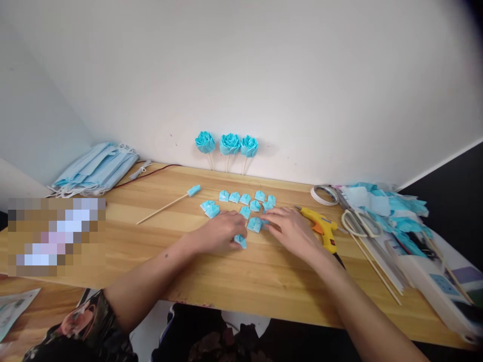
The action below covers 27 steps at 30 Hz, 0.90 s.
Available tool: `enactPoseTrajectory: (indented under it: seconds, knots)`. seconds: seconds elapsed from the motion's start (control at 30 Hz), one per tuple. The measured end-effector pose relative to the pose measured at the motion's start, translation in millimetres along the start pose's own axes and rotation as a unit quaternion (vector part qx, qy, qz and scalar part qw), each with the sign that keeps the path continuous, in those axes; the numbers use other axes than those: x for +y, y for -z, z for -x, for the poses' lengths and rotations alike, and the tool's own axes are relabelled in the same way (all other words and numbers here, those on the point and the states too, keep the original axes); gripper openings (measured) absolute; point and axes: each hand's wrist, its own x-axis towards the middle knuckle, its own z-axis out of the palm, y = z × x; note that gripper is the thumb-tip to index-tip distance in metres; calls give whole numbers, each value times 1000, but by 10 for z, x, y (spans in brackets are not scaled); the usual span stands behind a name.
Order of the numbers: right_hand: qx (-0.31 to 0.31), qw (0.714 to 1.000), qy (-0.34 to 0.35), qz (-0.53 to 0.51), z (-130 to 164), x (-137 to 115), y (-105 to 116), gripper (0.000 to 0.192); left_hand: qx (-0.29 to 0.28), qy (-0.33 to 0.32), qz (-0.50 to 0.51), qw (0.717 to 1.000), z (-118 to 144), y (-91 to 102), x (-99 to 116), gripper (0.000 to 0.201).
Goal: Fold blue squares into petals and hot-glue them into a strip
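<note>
A light-blue, folded, house-shaped piece of thin sheet material [255, 225] lies on the wood-grain surface [279, 286] between your hands, nearer your right hand [292, 230], whose fingers are loosely spread beside it. Your left hand [222, 231] curls over a matching light-blue folded piece [240, 242]; you can't tell whether either hand grips. The middle piece is squat, without a clear long axis, its peak seemingly pointing toward the white wall [264, 75].
</note>
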Motion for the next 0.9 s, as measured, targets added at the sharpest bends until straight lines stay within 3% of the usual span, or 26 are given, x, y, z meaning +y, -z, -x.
enactPoseTrajectory:
  seconds: [0.13,0.27,0.47,0.63,0.73,0.8,0.83,0.9]
  knots:
    - [-11,1000,9,6,-45,-11,33,32,-40,5,-21,999,57,146,-21,12]
    - [-31,999,-8,31,-117,-34,56,25,-71,34,-34,996,179,310,-1,19]
    - [-49,995,-57,67,-238,-74,-83,19,-9,34,4,999,278,387,20,50]
    - [-33,998,-40,43,-250,-61,-172,12,50,29,-23,998,121,396,-62,42]
    - [12,1000,-9,-27,-210,-41,-129,11,108,28,-17,994,-64,400,-98,32]
    - [57,990,-19,-130,-165,-21,-80,12,152,28,22,988,-172,382,-102,28]
    - [76,976,-38,-202,-140,-7,-60,13,175,32,48,983,-209,364,-100,25]
    - [104,921,-92,-365,-96,28,-44,17,216,51,98,970,-239,306,-93,20]
